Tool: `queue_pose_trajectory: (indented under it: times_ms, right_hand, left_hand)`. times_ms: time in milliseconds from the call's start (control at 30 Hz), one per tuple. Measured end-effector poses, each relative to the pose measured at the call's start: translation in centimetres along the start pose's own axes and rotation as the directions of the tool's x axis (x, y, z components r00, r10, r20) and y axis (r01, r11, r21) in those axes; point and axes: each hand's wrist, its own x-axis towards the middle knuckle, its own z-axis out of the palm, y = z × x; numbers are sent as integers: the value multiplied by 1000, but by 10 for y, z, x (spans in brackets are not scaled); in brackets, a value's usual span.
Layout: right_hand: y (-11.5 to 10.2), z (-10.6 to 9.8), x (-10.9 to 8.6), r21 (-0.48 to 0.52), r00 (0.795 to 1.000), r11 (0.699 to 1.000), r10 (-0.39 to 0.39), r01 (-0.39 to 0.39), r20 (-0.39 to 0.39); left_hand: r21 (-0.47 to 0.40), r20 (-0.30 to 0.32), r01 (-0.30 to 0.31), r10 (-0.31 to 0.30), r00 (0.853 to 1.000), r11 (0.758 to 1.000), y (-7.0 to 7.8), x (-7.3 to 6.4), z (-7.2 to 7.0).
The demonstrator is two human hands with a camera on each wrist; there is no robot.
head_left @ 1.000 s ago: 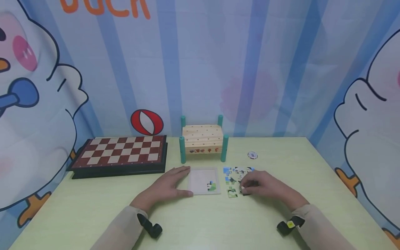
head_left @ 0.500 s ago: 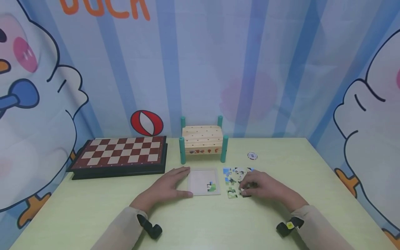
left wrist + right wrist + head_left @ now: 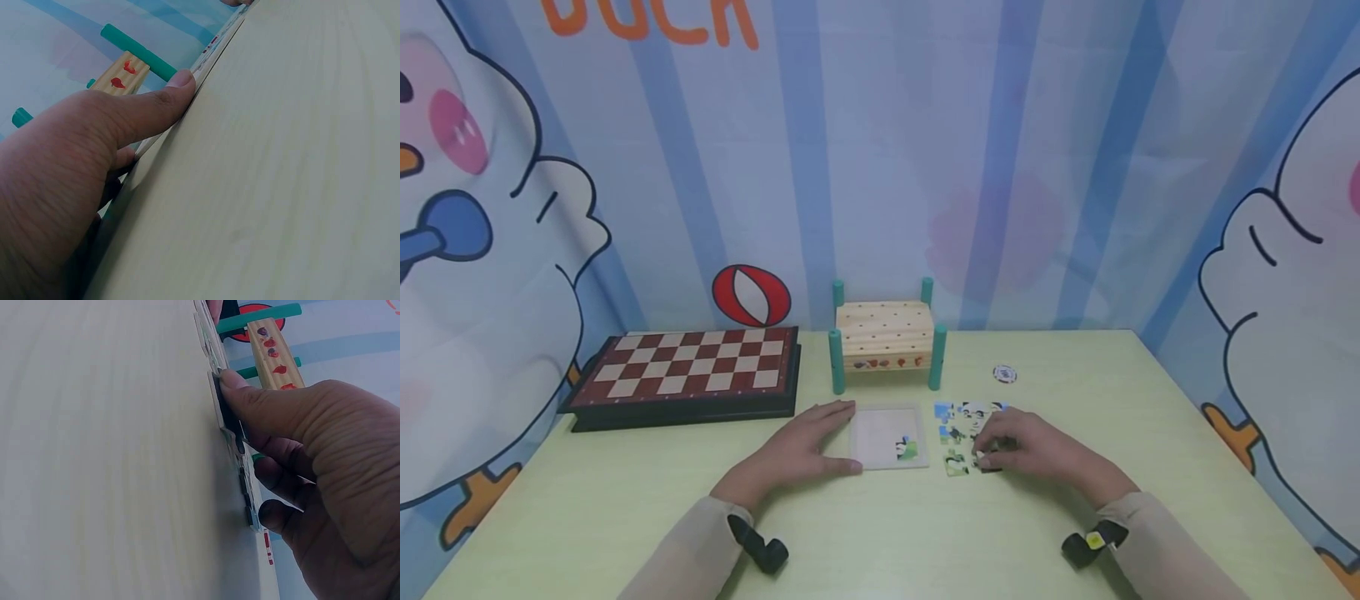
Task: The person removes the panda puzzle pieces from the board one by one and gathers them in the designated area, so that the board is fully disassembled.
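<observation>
At the left side of a pale, shallow puzzle tray [image 3: 874, 435] rests my left hand [image 3: 792, 450], fingers straight and thumb spread, touching its edge. One joined patch of puzzle [image 3: 907, 449], green and white, lies in the tray's lower right corner. Right of the tray, several loose jigsaw pieces [image 3: 955, 422] with a blue, green and panda print lie together. Over their right side is my right hand [image 3: 1037, 446], hiding some of them. Its thumb and curled fingers pinch a dark-faced puzzle piece [image 3: 228, 411], seen edge-on in the right wrist view.
A red and white chessboard [image 3: 688, 362] on a black case stands at the back left. Behind the tray is a small wooden rack [image 3: 886, 329] with green posts. A round chip [image 3: 1005, 374] lies behind the pieces. A printed curtain [image 3: 880, 167] closes off the table's back.
My right hand has shifted very slightly left among the puzzle pieces, fingers still together. The left hand and the tray have stayed in place.
</observation>
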Motion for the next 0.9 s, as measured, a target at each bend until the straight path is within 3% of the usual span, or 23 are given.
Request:
queue_pose_trajectory:
  times_ms: [900]
  right_hand:
    - [-1, 1, 1, -20, 1000, 1000, 5, -5, -10]
  left_hand:
    - [13, 16, 14, -14, 1000, 1000, -3, 1, 0]
